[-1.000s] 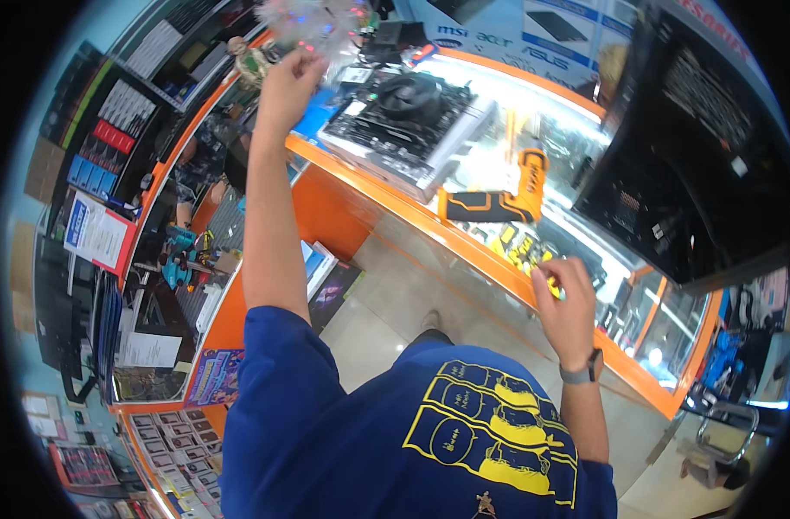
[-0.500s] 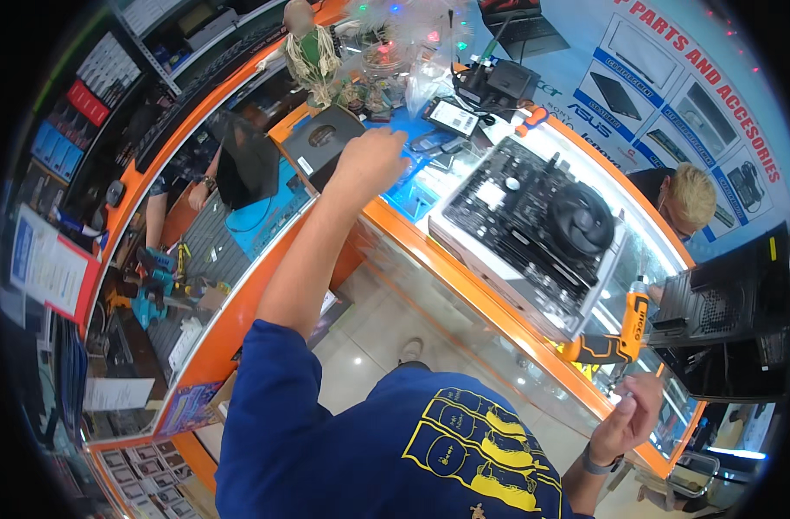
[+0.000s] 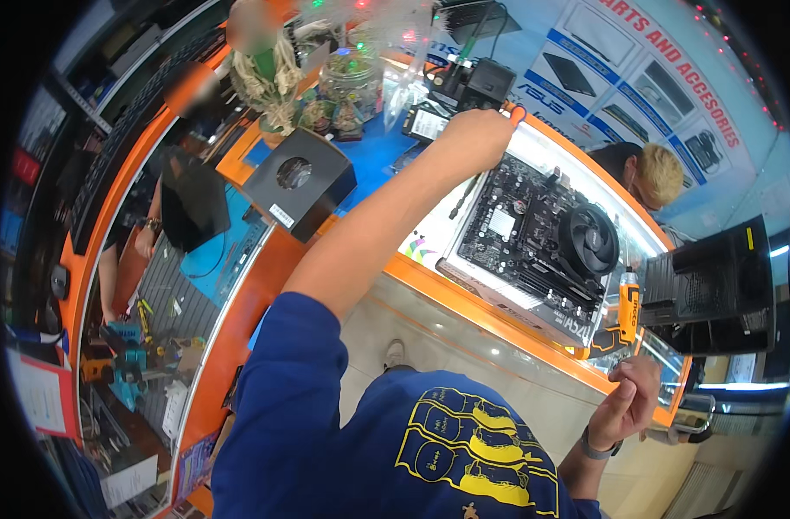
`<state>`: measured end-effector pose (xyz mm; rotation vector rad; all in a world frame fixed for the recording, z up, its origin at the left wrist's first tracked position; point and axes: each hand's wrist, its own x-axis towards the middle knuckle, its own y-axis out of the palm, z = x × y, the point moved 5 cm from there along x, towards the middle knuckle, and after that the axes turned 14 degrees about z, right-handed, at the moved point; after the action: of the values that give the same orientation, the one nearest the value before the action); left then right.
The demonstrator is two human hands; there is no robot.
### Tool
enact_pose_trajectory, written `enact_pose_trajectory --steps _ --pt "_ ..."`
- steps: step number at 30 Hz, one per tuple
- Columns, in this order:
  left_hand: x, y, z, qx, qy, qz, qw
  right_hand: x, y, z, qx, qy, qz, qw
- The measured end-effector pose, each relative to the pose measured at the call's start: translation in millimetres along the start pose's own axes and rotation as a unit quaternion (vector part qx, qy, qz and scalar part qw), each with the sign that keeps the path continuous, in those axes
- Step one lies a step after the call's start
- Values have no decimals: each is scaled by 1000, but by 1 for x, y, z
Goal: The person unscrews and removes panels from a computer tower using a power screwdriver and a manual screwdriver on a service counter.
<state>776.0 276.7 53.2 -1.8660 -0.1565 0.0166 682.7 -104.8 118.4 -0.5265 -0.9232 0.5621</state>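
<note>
L hand (image 3: 479,138) at orange tool handle (image 3: 518,113), R hand (image 3: 630,395) nr cordless screwdriver (image 3: 628,309), fingers part-curled; can't tell if either grips. Mobo (image 3: 523,232) w/ CPU cooler (image 3: 589,240) atop box (image 3: 509,304).

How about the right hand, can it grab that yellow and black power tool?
Probably yes. The right hand is close to the power tool, and nothing seems to block the way. Its fingers are bent, so they may need to open first.

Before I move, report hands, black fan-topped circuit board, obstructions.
Left hand at orange tool handle, grip unclear. Right hand curled near yellow-black power driver. Board atop cardboard box, driver crowding right end.
</note>
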Motion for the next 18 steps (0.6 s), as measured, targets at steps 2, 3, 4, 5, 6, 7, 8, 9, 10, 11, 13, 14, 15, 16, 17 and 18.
enact_pose_trajectory --steps 2,3,4,5,6,7,8,9,10,11,13,14,15,16,17,18 --pt "36 4 -7 40 -22 29 999 3 3 9 -7 -33 1 999" --pt "49 6 -7 42 -14 28 999 2 3 11 -12 -31 -5 999" --pt "60 7 -5 33 -26 38 998 0 5 13 1 -27 1 1000" --pt "71 7 -3 23 -39 48 998 -1 7 14 14 -24 6 1000" --pt "78 6 -6 24 -44 73 996 -4 7 13 17 -19 5 1000" --pt "86 5 -10 27 -35 75 996 -7 6 14 13 -14 -3 1000" --pt "93 5 -12 47 -56 95 993 -9 6 14 18 -8 -4 1000" --pt "100 8 -13 66 -78 116 988 -11 6 14 23 -2 -5 1000" --pt "104 9 -16 91 -96 150 980 -14 5 14 26 3 -14 1000" --pt "110 13 -16 95 -89 152 980 -17 3 14 23 8 -20 1000" --pt "120 27 -7 88 -120 174 973 -23 -1 15 15 18 -26 999" --pt "124 30 -4 87 -130 178 971 -26 -2 14 13 23 -31 999" --pt "126 35 0 91 -129 180 971 -28 -3 13 17 27 -40 999" --pt "130 41 5 98 -143 168 970 -30 -4 13 17 32 -48 998" --pt "133 45 12 105 -158 155 969 -32 -5 14 16 35 -50 998" --pt "134 44 11 112 -136 165 970 -32 -6 13 15 33 -51 998"
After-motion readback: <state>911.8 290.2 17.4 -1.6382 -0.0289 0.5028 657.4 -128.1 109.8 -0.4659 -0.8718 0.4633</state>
